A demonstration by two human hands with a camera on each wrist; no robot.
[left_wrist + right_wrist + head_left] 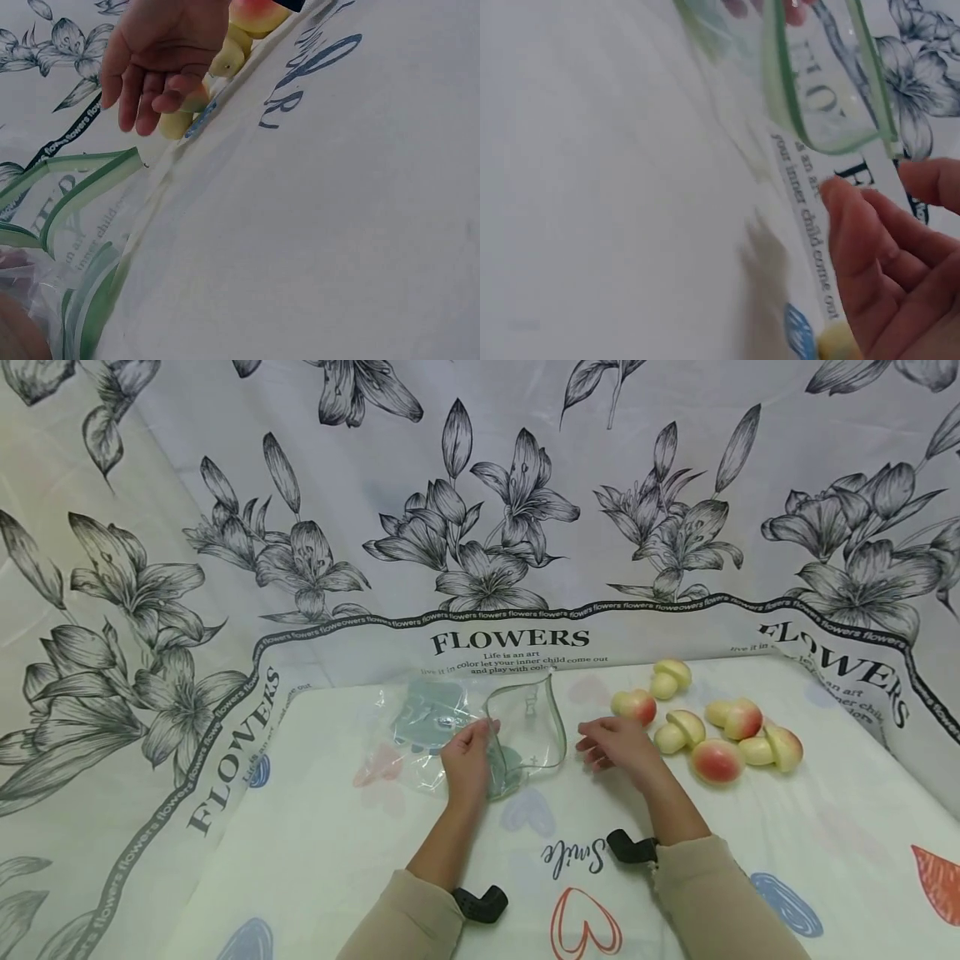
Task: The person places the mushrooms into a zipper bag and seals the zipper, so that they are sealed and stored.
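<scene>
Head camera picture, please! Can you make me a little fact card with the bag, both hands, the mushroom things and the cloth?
bag: clear, green edging, mouth open
left hand: pinching the bag's edge
right hand: holding nothing, between bag and mushrooms
mushroom shapes: six, pale yellow, some with red
mushrooms' place: on the cloth, right of the bag
cloth: white, printed with hearts and "Smile"
backdrop: white, black-line flowers, "FLOWERS" lettering

Left wrist view: lower-left corner is cutting off the left hand [21, 326]; left edge is cropping the green-edged bag [91, 189]; right hand [166, 56] is partly hiding a mushroom-shaped piece [177, 125]. Right wrist view: bottom edge is clipping a yellow piece [838, 341]. Head view: bottom edge is cropping both sleeves [723, 902].
</scene>
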